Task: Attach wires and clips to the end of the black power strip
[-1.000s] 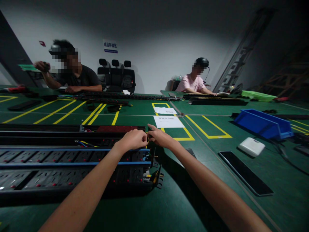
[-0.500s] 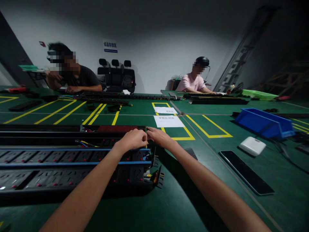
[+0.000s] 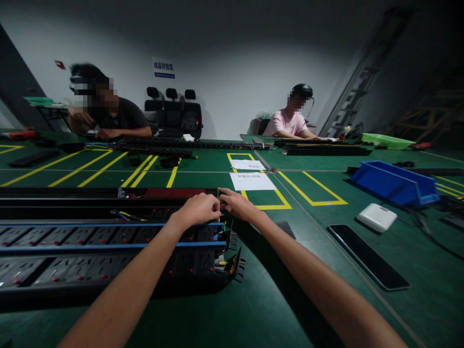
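My left hand [image 3: 201, 209] is closed at the right end of the rear black strip housing [image 3: 79, 193], its fingertips pressed together on something too small to make out. Close beside it, my right hand [image 3: 235, 204] is closed too, fingers bent toward the same end; what they grip is hidden. A dark red panel [image 3: 166, 193] lies in the rear housing, with coloured wires [image 3: 125, 215] nearby. Nearer to me are two long black socket strips, one with blue edges [image 3: 90, 236] and one [image 3: 90, 268] with an end piece [image 3: 237, 266] sticking out at its right end.
Two paper sheets [image 3: 253, 181] lie beyond my hands. At the right are a black phone [image 3: 368, 256], a white box [image 3: 377, 217] and a blue bin [image 3: 393, 186]. Two people sit across the green table [image 3: 203, 174], with more strips [image 3: 326, 151] before them.
The view has shifted very slightly. Both hands stay at the same end of the rear housing, with hardly any visible movement of the fingers.
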Motion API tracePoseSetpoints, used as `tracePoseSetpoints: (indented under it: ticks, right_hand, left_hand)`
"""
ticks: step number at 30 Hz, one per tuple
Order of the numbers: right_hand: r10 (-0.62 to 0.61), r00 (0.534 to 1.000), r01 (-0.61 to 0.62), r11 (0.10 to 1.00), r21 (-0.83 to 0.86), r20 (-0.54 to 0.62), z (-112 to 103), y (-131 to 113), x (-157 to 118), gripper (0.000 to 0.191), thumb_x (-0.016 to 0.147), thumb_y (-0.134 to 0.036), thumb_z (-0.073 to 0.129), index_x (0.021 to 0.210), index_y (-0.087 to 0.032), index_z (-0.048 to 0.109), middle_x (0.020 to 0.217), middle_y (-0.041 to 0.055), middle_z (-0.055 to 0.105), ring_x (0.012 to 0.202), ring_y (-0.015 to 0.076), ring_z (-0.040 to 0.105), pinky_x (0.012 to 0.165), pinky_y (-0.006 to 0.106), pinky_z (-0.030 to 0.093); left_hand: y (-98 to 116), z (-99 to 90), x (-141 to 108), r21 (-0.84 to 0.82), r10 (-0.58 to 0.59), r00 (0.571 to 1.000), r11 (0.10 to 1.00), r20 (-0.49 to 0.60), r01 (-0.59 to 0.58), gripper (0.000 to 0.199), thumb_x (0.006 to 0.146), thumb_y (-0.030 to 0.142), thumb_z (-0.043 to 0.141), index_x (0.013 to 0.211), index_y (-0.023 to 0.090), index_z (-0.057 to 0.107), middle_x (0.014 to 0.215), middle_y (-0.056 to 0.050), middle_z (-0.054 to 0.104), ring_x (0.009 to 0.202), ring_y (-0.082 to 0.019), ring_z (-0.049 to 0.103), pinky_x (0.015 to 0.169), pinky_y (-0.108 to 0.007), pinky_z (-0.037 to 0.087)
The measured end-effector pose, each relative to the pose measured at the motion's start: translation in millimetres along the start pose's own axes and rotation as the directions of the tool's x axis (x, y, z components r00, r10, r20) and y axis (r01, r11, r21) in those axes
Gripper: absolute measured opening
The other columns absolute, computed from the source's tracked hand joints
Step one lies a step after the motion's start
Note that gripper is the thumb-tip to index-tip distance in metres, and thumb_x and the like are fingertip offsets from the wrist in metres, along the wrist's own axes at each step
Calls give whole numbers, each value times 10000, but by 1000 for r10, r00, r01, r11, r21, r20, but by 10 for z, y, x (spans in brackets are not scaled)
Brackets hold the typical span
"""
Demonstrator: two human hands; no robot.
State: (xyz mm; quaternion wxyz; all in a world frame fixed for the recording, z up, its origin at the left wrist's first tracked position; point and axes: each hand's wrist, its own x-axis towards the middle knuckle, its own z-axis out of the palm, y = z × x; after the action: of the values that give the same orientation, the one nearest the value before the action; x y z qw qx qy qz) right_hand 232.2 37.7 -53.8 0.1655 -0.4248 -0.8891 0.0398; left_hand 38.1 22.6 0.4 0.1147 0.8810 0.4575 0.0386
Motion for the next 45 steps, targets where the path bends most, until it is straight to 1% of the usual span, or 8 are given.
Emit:
tracePoseSetpoints:
  ticks: [5,8,13,17,22,28,38,45]
  right_hand:
    - [-45,997,52,993,104,-69,-34,82,7,391,800,-76,591,1181,-159,628,1412,178,510,1306,258,494,1047,401,428]
    - [-6,990,30,984,176,-138,-67,146,25,418,763,-94,599,1172,-173,626,1270,129,597,1156,221,577,969,358,458]
    - [263,934,-226,959,169,-244,-110,130,63,262,877,-225,531,1110,-164,635,917,60,666,795,166,607,735,273,439]
    - [342,925,-329,939,105,-164,-104,49,71,294,933,-405,523,1019,-166,673,764,49,673,709,174,606,642,262,383]
    - [361,927,-358,932,47,-101,-95,-10,72,268,896,-400,581,1002,-186,703,747,46,696,674,171,616,584,251,333]
    - [356,930,-357,934,8,-86,-97,-61,88,226,877,-375,593,839,-184,708,741,62,701,664,168,613,558,251,296]
    - [486,868,-464,866,187,-97,-17,-14,148,230,830,-356,637,855,-154,744,722,52,709,687,170,628,577,236,347]
    - [488,871,-489,872,-3,-58,-18,-120,136,245,869,-355,570,889,-177,737,817,101,738,722,195,642,586,260,322]
  left_hand:
    - [-1,-3,5,-7,-2,1000,1000,8,2,207,811,385,617,859,241,757,848,-69,739,785,-208,675,698,-290,457]
    - [-8,2,8,-13,5,1000,1000,6,-5,195,806,371,619,868,247,756,858,-63,741,770,-201,663,713,-302,460]
    - [-25,22,11,-19,9,1000,1000,-7,-9,196,801,383,628,850,241,753,859,-68,738,773,-200,662,697,-297,455]
    - [-33,28,18,-7,10,1000,1000,-6,-10,200,801,384,626,861,243,755,860,-68,739,782,-205,668,692,-295,455]
    - [-27,26,17,3,5,1000,1000,-5,-5,193,797,378,623,847,251,758,853,-66,742,799,-216,678,690,-292,455]
    - [-32,30,18,-3,7,1000,1000,-10,-7,201,793,388,621,846,255,762,850,-67,740,796,-225,682,683,-301,455]
    - [-42,39,16,-17,7,1000,1000,2,-7,191,792,371,612,846,260,759,844,-65,740,788,-230,675,688,-320,456]
    - [-36,42,19,-9,17,1000,1000,-5,-17,217,799,388,605,872,257,762,862,-70,743,801,-231,677,712,-327,463]
